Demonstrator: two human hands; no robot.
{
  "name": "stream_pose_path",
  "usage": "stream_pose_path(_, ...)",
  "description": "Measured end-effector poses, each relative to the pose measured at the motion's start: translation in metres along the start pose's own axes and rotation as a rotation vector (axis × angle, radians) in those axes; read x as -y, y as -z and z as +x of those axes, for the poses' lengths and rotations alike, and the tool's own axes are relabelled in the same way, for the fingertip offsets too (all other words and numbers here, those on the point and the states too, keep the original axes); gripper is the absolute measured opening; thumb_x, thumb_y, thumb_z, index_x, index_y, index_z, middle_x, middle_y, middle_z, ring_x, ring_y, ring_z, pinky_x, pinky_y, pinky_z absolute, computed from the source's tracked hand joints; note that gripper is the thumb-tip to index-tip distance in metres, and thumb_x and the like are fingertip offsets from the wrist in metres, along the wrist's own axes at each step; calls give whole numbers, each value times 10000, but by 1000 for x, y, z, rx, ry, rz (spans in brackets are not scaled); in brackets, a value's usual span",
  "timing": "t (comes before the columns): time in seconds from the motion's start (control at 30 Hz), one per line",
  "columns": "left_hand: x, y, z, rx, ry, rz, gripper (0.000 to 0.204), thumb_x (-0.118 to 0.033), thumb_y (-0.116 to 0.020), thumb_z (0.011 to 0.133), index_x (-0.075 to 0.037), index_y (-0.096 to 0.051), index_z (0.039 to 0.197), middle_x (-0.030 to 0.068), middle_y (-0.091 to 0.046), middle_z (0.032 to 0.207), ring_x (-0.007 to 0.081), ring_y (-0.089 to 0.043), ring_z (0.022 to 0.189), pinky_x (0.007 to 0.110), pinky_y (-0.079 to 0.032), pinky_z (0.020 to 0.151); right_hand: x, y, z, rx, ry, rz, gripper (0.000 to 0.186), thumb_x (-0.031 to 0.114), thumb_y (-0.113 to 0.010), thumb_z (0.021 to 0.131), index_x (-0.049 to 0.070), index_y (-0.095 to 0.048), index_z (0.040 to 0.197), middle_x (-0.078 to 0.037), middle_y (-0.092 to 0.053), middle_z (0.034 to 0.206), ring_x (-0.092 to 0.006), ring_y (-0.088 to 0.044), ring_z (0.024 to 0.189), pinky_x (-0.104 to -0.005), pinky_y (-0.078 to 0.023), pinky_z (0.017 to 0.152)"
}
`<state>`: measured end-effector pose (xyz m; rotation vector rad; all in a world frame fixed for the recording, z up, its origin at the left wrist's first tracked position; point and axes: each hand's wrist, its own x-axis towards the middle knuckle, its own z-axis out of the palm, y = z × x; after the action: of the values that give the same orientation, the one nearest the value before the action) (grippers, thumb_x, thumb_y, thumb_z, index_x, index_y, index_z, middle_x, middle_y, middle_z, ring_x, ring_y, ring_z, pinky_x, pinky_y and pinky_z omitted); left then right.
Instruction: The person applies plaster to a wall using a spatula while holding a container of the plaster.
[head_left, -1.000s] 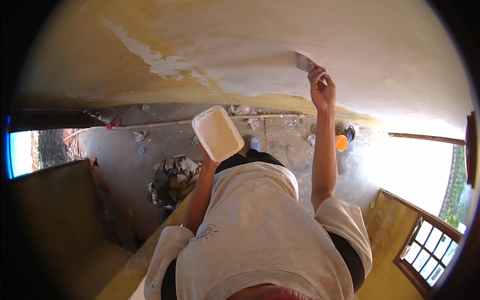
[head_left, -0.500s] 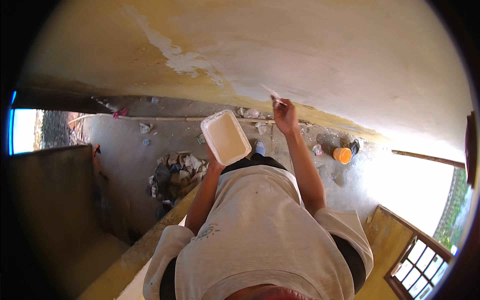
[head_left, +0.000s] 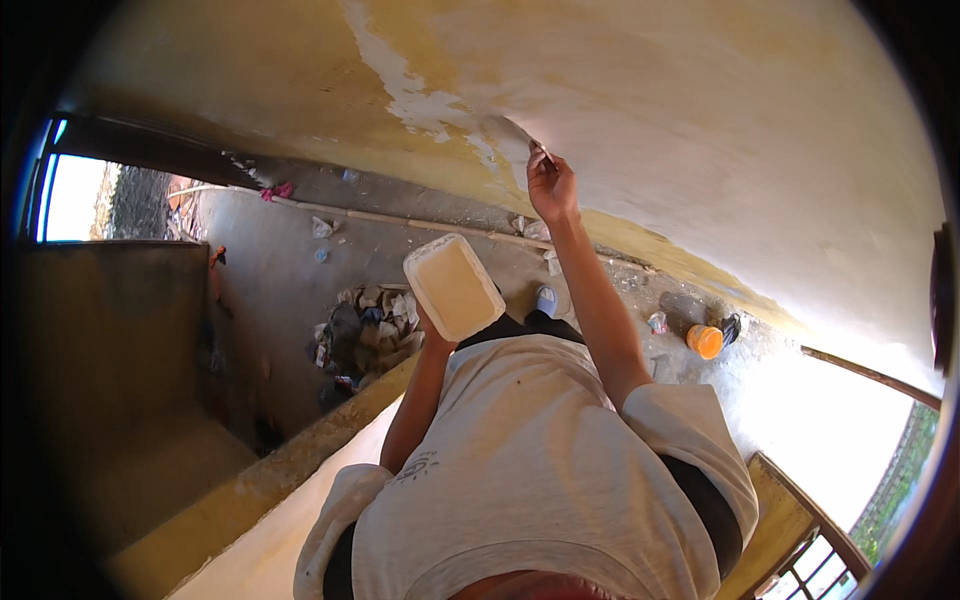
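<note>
My left hand (head_left: 436, 334) grips a pale rectangular tub (head_left: 482, 322) by its near left side, its mouth turned up toward me. A smooth cream-coloured mass fills the inside. At the wall (head_left: 700, 140), my right hand (head_left: 553, 190) is closed around what looks like a putty knife (head_left: 540, 152). Its thin blade meets the wall surface, where a pale coated area borders bare yellow paint. Fingers cover most of the handle. A ragged whitish patch (head_left: 415, 100) runs down the yellow wall left of the blade.
On the floor stands an orange bucket (head_left: 704, 341), right of my feet, with a dark bag (head_left: 731, 328) beside it. A long pole (head_left: 400, 222) lies along the wall's base. Debris is heaped (head_left: 370, 335) at left, behind a low yellow ledge (head_left: 270, 480).
My right hand has moved up and slightly left, bringing the blade against the wall. The left hand keeps the tub, now slightly lower in view. The whole view has tilted.
</note>
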<state>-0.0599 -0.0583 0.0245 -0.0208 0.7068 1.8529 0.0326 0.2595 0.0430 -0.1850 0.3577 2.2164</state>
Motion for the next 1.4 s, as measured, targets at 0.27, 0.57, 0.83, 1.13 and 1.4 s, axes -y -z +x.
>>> stream_pose_path(0.27,32,-20,50,95,176,-12,579,-532,-378,1016,-100,-503,1381,56,-616,1284,236,-623,1154,418,-554,940,114,-93,-117,180,77,342,208,-37,-442,927,-173,-510,1069,-291,-544,1126,-288,-616,904,-323,-612,805)
stream_pose_path(0.57,53,-10,70,204,310,-117,628,-590,-415,982,-131,-502,1401,79,-604,1321,291,-610,1186,517,-532,962,180,-127,-247,318,642,151,277,-24,-457,944,-159,-472,1185,-235,-565,1153,-226,-606,902,-298,-608,787)
stream_pose_path(0.83,30,-24,34,30,263,-132,564,-519,-388,1022,-113,-480,1403,83,-599,1300,264,-619,1153,426,-562,928,94,0,-123,-155,126,-92,321,7,-514,911,-188,-518,1165,-241,-635,1079,-216,-637,793,-262,-596,745)
stream_pose_path(1.13,24,-6,17,28,-19,200,619,-556,-377,1013,-131,-405,1463,86,-552,1359,258,-592,1195,462,-541,964,32,43,-21,-187,81,-180,287,55,-475,950,-153,-513,1144,-219,-646,1025,-245,-642,848,-280,-601,759)
stream_pose_path(1.4,34,-17,33,79,94,26,632,-565,-364,1014,-131,-386,1473,84,-541,1375,252,-585,1207,467,-533,976,94,-34,-94,49,111,15,349,25,-444,957,-230,-449,1195,-228,-595,1028,-226,-625,863,-280,-592,791)
